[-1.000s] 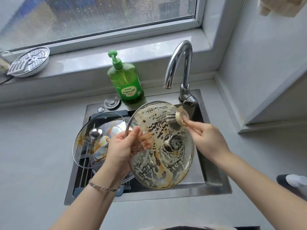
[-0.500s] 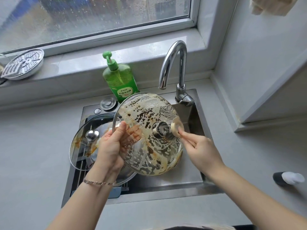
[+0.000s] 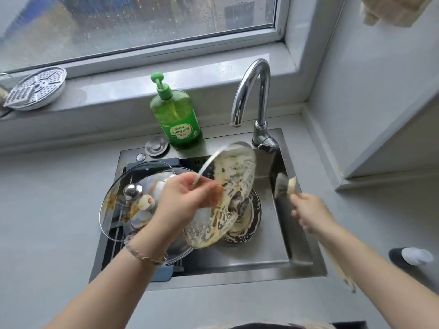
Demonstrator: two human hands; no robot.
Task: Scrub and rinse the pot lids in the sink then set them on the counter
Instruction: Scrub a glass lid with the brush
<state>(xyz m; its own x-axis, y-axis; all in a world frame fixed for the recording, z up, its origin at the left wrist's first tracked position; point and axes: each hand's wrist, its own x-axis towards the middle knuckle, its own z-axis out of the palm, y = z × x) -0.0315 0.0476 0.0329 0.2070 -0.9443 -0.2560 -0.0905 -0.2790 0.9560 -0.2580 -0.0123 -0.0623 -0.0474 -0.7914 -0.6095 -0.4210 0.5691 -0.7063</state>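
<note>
One soapy lid [image 3: 234, 176] hangs tilted over the sink [image 3: 249, 257], its rim held in the curled fingers [image 3: 209, 194] of my left hand [image 3: 187, 195], my right hand [image 3: 308, 214] gripping the brush [image 3: 283, 186] just apart; I judge scrubbing unfinished, so bristles must meet glass next.

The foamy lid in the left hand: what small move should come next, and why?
Probably bring the brush onto the lid and scrub. The left hand grips the lid tilted over the sink, foam and brown streaks on it; the right hand holds the brush apart from it, by the sink's right wall. No water runs from the faucet.
</note>
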